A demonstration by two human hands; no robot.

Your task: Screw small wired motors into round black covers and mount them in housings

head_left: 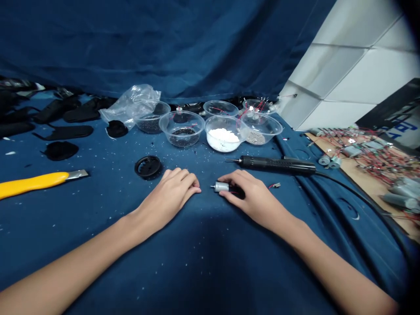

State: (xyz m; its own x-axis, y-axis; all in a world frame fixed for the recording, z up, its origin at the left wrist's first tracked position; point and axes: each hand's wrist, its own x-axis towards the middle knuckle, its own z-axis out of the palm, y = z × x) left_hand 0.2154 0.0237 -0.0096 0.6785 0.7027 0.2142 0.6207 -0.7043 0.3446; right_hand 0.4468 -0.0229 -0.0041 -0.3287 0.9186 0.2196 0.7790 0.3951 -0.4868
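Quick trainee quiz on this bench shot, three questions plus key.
1. Which hand holds the silver motor?
2. True or false: the soldering iron lies on the cloth, touched by neither hand.
3. Fill in the blank: the bowl nearest the motor holds ___ granules.

Key
1. The right hand
2. True
3. White
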